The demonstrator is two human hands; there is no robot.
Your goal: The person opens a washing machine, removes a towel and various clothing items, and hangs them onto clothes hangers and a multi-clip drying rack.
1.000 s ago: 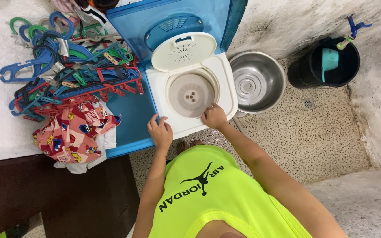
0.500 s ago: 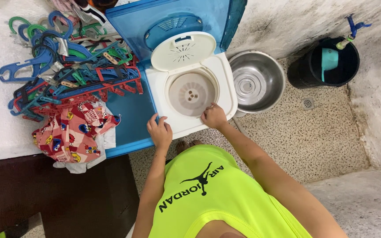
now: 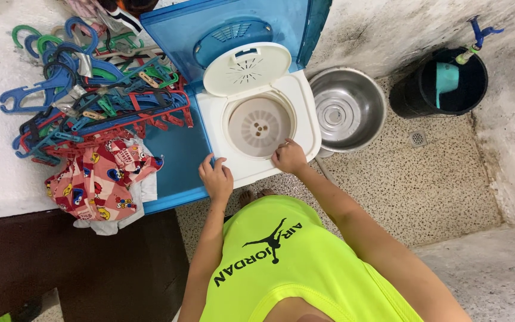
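A small blue and white washing machine [image 3: 305, 119] stands in front of me with its round white lid [image 3: 247, 69] flipped up. The spin tub beneath is covered by a beige perforated disc [image 3: 258, 126]. My left hand [image 3: 216, 177] rests on the machine's front left edge, fingers spread, holding nothing. My right hand [image 3: 288, 157] sits at the front rim of the tub opening, fingertips touching the rim next to the disc. My bare feet show just below the machine.
A heap of coloured plastic hangers [image 3: 84, 89] and a red patterned cloth [image 3: 104, 179] lie on the white ledge to the left. A steel basin [image 3: 346, 108] sits right of the machine, with a black bucket [image 3: 442, 89] under a blue tap [image 3: 479, 33] beyond. A floor drain [image 3: 417, 138] is nearby.
Both hands stay in nearly the same place on the machine's front; the view has barely shifted.
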